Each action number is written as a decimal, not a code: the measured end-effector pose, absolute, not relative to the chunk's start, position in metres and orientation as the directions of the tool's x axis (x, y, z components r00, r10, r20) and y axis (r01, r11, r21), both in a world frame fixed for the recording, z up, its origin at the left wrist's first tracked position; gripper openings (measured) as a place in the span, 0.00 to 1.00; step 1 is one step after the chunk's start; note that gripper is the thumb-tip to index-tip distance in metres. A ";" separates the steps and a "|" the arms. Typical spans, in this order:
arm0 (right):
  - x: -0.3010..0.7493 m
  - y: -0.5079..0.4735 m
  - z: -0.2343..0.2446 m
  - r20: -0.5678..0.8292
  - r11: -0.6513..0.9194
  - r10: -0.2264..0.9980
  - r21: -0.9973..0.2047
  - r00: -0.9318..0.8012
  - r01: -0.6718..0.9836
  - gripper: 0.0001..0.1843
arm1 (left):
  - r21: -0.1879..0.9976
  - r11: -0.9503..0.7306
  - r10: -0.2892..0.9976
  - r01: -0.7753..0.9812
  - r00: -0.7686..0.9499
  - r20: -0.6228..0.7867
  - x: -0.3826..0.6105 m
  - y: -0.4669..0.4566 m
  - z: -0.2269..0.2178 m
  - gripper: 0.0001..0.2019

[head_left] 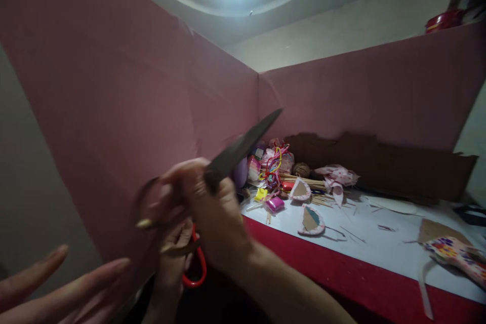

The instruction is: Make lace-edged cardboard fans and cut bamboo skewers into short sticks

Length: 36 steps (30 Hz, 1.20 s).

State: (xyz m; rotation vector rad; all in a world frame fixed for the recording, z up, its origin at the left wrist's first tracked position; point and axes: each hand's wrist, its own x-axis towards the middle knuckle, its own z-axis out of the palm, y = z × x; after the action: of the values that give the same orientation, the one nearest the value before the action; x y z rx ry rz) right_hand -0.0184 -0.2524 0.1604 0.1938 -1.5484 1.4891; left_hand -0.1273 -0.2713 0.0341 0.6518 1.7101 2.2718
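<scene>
My right hand (212, 207) is closed around large dark scissors (239, 154), with the blades together and pointing up and right. A dark finger loop of these scissors sticks out to the left, blurred. Below and partly behind it, my left hand (172, 258) is closed by a red loop handle (197, 276), which looks like that of a second pair of scissors; its blades are hidden. At lower left, another person's hand (76, 288) reaches in with fingers stretched, apart from the scissors.
A white-topped table (364, 243) with a red front stands to the right. On it lie half-round cardboard pieces (312, 220) edged in cloth, thin sticks, a twine ball (301, 169), a pink packet (275, 204) and flowered fabric (455, 258). Torn brown cardboard (379, 167) leans against the pink wall (341, 96).
</scene>
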 end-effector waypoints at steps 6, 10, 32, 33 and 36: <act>0.047 -0.157 0.130 0.653 0.575 0.659 -0.757 -0.372 -0.310 0.15 | 0.957 -0.258 0.602 -0.130 -0.796 0.054 -0.125 -0.286 0.040 0.22; 0.039 -0.147 0.087 0.563 0.621 0.611 -0.777 -0.557 -0.104 0.16 | 0.933 -0.297 0.613 -0.203 -0.790 0.023 -0.125 -0.290 0.047 0.22; 0.029 -0.140 0.089 0.322 0.300 0.569 -0.938 -0.756 -0.174 0.18 | 0.983 -0.159 0.813 0.089 -0.553 0.181 -0.137 -0.310 0.061 0.18; 0.029 -0.140 0.090 0.320 0.300 0.559 -0.938 -0.765 -0.173 0.18 | 0.980 -0.172 0.800 0.100 -0.566 0.198 -0.137 -0.310 0.060 0.18; 0.017 -0.156 0.078 0.277 0.227 0.581 -0.958 -0.765 -0.175 0.19 | 0.962 -0.270 0.679 0.048 -0.699 0.225 -0.137 -0.301 0.052 0.17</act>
State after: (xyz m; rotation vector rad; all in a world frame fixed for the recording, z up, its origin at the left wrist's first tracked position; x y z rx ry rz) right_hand 0.0174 -0.1559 0.0776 -0.3723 -1.8951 1.5980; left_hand -0.1373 -0.3010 0.0520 0.8927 1.5637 2.0193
